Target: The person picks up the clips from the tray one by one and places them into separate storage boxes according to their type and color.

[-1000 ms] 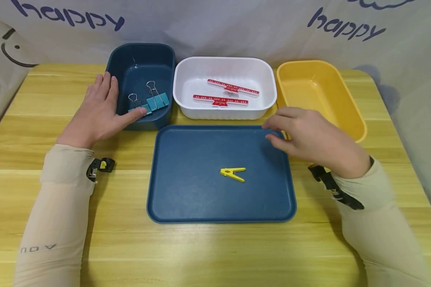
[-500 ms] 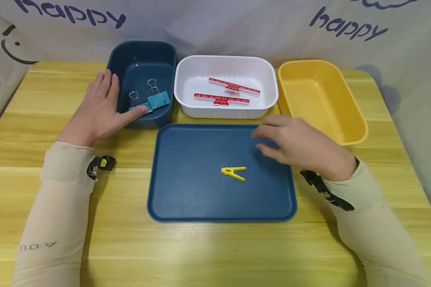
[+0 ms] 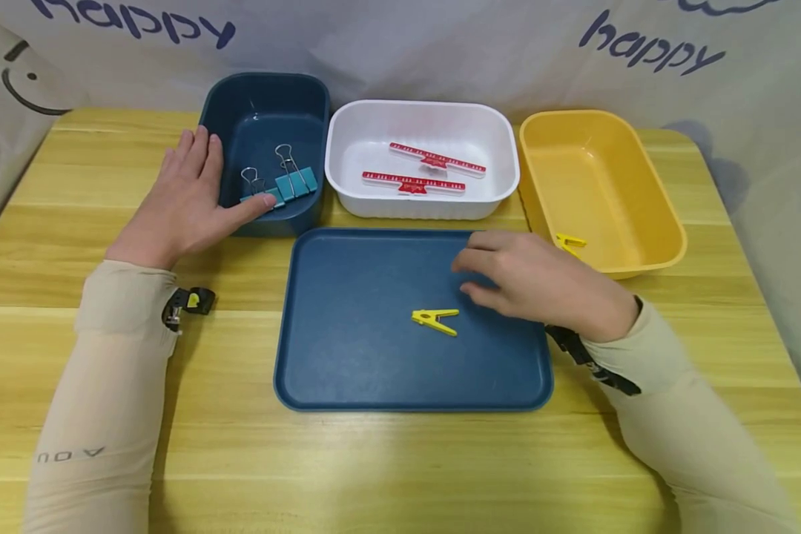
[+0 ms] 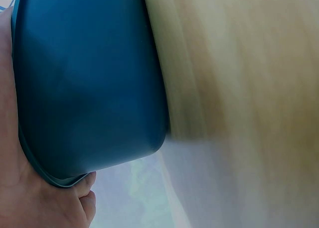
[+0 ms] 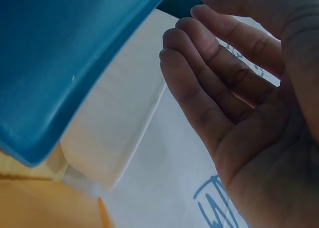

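Note:
My left hand (image 3: 180, 196) rests along the left rim of the dark blue bin (image 3: 260, 93), its thumb reaching over the near edge. Two teal binder clips (image 3: 297, 183) lie inside that bin near the thumb. Over the upper right of the blue tray (image 3: 347, 363) hovers my right hand (image 3: 530, 278), its fingers gently bent and nothing held; the right wrist view shows its bare palm (image 5: 264, 148). A yellow clothespin (image 3: 435, 320) lies on the tray, left of and below the right fingertips. Partly covered by the right hand, another yellow clothespin (image 3: 570, 242) shows in the yellow bin (image 3: 630, 200).
Behind the tray stands a white bin (image 3: 420, 208) holding two red-and-white ruler-marked clips (image 3: 414, 183). The three bins line the back of the wooden table (image 3: 400, 475), against a white cloth (image 3: 407, 44) with writing.
My right hand has moved left from the yellow bin's near corner to above the tray, uncovering a yellow clothespin in that bin. The left hand stays on the blue bin.

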A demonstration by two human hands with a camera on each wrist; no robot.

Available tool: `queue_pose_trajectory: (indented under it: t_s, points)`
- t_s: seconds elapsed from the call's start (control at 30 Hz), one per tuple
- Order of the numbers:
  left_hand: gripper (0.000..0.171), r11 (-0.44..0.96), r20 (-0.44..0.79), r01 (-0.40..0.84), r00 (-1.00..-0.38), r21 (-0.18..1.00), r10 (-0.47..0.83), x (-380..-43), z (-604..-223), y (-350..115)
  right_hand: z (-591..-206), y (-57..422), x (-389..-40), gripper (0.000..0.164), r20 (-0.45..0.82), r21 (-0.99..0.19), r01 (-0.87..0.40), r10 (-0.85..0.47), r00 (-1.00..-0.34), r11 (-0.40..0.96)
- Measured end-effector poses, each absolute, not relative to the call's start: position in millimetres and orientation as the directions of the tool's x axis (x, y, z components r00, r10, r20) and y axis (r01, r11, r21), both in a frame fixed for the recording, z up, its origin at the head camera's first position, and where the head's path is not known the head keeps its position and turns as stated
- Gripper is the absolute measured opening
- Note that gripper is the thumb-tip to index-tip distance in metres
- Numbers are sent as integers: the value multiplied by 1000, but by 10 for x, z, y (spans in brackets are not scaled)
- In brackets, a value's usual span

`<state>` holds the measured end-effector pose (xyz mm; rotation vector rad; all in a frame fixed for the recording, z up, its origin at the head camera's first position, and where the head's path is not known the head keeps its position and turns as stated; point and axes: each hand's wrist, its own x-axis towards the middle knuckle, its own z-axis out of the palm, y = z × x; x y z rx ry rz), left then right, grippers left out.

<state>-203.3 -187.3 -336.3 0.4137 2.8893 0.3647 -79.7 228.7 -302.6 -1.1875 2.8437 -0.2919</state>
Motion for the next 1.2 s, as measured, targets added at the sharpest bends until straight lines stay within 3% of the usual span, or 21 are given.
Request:
queue_pose_trajectory:
  t_s: [0.7, 1.2]
  points:
    - [120, 931, -157, 248, -942, 268, 296, -2032, -3365, -1876, -3149, 2131, -773, 26, -103, -221, -689, -719, -687, 690]
    - [120, 930, -154, 248, -943, 272, 296, -2034, -3365, -1876, -3230, 2065, -748, 25, -76, -214, -722, -748, -660, 658]
